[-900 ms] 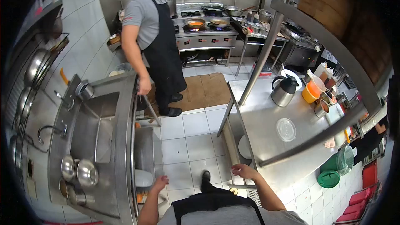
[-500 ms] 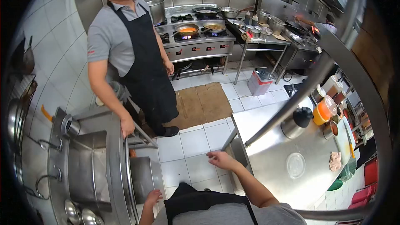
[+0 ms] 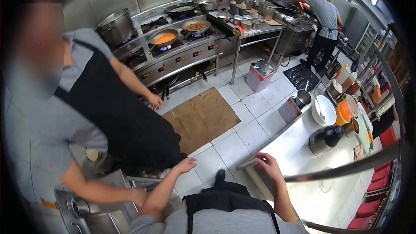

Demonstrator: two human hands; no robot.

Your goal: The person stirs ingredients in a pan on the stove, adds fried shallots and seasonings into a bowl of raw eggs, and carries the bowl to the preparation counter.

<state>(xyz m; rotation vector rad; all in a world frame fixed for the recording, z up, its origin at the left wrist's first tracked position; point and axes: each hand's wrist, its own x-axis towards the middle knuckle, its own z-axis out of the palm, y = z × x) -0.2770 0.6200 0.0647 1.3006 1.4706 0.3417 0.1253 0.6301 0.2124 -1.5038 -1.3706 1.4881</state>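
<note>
My left hand [image 3: 186, 165] hangs in the air over the white floor tiles, its fingers loosely bent and nothing held. Close to the near corner of the steel worktable [image 3: 281, 156], my right hand [image 3: 268, 165] is raised with slightly curled, parted fingers, also without anything in it. Whether it touches the table edge I cannot tell. Beside my left forearm, a co-worker's hand [image 3: 139, 197] is near the sink's edge; the contact is hidden.
A co-worker in a black apron [image 3: 125, 121] stands close on my left. Ahead are a stove [image 3: 182, 58] with lit burners and pans, cardboard [image 3: 208, 112] on the floor, and a tin [image 3: 260, 76]. A white bowl [image 3: 324, 110] and steel jug [image 3: 325, 140] stand right. Another person [image 3: 324, 17] works behind.
My view has moved forward and turned right. The co-worker on the left appears much nearer. Both my hands have risen; a white bowl and the far person now show fully.
</note>
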